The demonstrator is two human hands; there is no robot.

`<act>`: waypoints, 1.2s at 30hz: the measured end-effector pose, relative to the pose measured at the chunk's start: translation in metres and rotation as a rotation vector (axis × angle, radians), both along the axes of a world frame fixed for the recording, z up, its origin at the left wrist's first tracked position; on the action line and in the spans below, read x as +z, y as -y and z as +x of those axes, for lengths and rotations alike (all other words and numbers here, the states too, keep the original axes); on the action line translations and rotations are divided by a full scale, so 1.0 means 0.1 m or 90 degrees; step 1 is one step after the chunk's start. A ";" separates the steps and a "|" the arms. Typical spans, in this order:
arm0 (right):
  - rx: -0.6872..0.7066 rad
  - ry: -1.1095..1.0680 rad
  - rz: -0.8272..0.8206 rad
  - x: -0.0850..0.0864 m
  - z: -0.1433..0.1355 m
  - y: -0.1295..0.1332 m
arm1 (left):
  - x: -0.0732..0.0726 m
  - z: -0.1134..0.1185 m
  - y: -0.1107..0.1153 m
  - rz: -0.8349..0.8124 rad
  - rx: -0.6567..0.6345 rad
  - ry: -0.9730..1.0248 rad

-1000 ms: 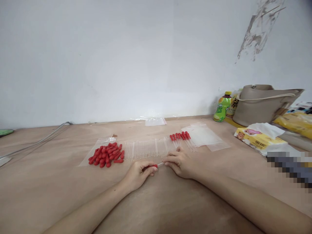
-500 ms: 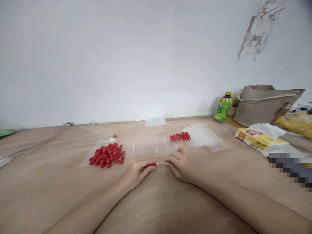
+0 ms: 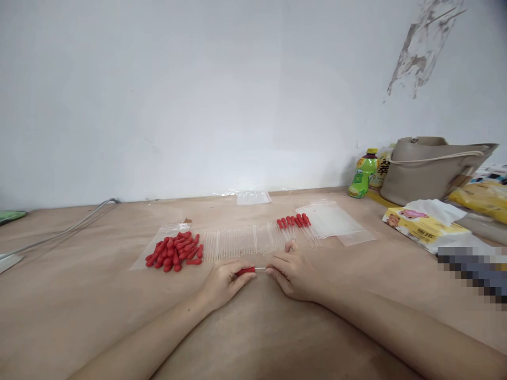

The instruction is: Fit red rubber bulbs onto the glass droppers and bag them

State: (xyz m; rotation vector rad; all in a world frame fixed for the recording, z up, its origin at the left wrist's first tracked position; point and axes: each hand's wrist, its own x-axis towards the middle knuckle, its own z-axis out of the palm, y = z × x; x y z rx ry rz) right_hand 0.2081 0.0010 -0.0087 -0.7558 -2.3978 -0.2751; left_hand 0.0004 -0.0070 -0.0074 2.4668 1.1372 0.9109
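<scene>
Pinched in my left hand (image 3: 226,281) is a red rubber dropper bulb (image 3: 246,271), lying sideways. My right hand (image 3: 292,272) is closed on a thin clear glass dropper tube (image 3: 260,269), whose left end meets the bulb's open end. Most of that tube is hidden by my right fingers. Left of my hands lies a pile of red rubber bulbs (image 3: 170,250). Just beyond my hands, a row of clear glass tubes (image 3: 233,241) is spread side by side. Several droppers with red bulbs fitted (image 3: 295,221) lie past my right hand.
Clear plastic bags (image 3: 330,219) lie at the right, another (image 3: 253,198) by the wall. Farther right stand a green drink bottle (image 3: 359,177), a beige bag (image 3: 415,174) and a yellow tissue pack (image 3: 423,224). A grey cable (image 3: 79,224) crosses the table's left side.
My hands have come slightly closer together, and less of the glass tube shows between the bulb and my right fingers. The piles and row look unchanged.
</scene>
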 end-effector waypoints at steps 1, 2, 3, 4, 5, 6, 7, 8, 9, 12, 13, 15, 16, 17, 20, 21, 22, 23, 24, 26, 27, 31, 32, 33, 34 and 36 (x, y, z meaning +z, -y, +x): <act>-0.001 0.000 -0.001 -0.01 -0.01 0.00 | 0.00 0.00 0.00 -0.002 -0.003 0.000; -0.004 -0.001 -0.005 -0.02 -0.01 -0.01 | -0.01 0.00 0.01 -0.005 -0.006 0.002; -0.008 -0.002 -0.010 -0.03 -0.02 -0.01 | -0.01 0.00 0.01 -0.009 -0.008 0.004; -0.012 -0.005 -0.016 -0.04 -0.03 -0.01 | -0.01 0.00 0.01 -0.013 -0.010 0.005; -0.016 -0.010 -0.023 -0.05 -0.04 -0.02 | -0.02 0.00 0.01 -0.016 -0.012 0.005; -0.020 -0.013 -0.031 -0.06 -0.05 -0.02 | -0.02 0.00 0.01 -0.018 -0.013 0.003; -0.022 -0.016 -0.041 -0.06 -0.06 -0.01 | -0.02 0.00 0.01 -0.019 -0.015 0.000; -0.027 -0.017 -0.053 -0.06 -0.07 -0.01 | -0.03 0.00 0.01 -0.019 -0.016 -0.003; -0.033 -0.014 -0.069 -0.05 -0.08 0.00 | -0.03 0.00 0.01 -0.017 -0.018 -0.005; -0.062 0.007 -0.128 -0.03 -0.11 0.02 | -0.04 0.00 0.00 -0.003 -0.023 0.009; -0.069 0.017 -0.149 -0.02 -0.12 0.02 | -0.05 -0.01 0.00 0.003 -0.025 0.015; -0.076 0.034 -0.193 -0.01 -0.12 0.02 | -0.06 -0.01 -0.01 0.013 -0.028 0.015; -0.073 0.041 -0.217 -0.01 -0.12 0.01 | -0.06 -0.01 -0.01 0.019 -0.031 0.011; -0.068 0.046 -0.240 0.00 -0.12 0.00 | -0.06 -0.01 -0.01 0.025 -0.036 0.006; -0.053 0.062 -0.281 0.07 -0.10 0.00 | -0.05 -0.01 -0.02 0.047 -0.051 0.001; -0.051 0.072 -0.280 0.11 -0.09 0.01 | -0.05 -0.01 -0.02 0.052 -0.056 -0.001; -0.049 0.085 -0.274 0.15 -0.08 0.02 | -0.05 -0.01 -0.01 0.055 -0.060 -0.004; -0.047 0.102 -0.265 0.20 -0.07 0.05 | -0.05 -0.01 -0.01 0.056 -0.062 -0.007; -0.045 0.119 -0.257 0.24 -0.06 0.07 | -0.05 -0.01 -0.02 0.058 -0.064 -0.009; -0.051 0.152 -0.255 0.32 -0.02 0.10 | -0.05 -0.01 -0.02 0.062 -0.059 -0.006; -0.064 0.161 -0.271 0.36 0.01 0.10 | -0.05 -0.01 -0.02 0.062 -0.051 -0.002; -0.182 0.076 -0.390 0.49 0.23 -0.08 | -0.05 -0.02 -0.04 0.048 -0.032 -0.002; -0.228 0.022 -0.394 0.51 0.31 -0.17 | -0.05 -0.03 -0.04 0.044 -0.033 -0.005; -0.285 -0.013 -0.385 0.54 0.39 -0.27 | -0.05 -0.03 -0.04 0.042 -0.034 -0.008; -0.347 -0.032 -0.377 0.55 0.46 -0.36 | -0.05 -0.02 -0.04 0.039 -0.034 -0.012; -0.465 -0.047 -0.367 0.54 0.59 -0.53 | -0.04 -0.02 -0.04 0.031 -0.035 -0.020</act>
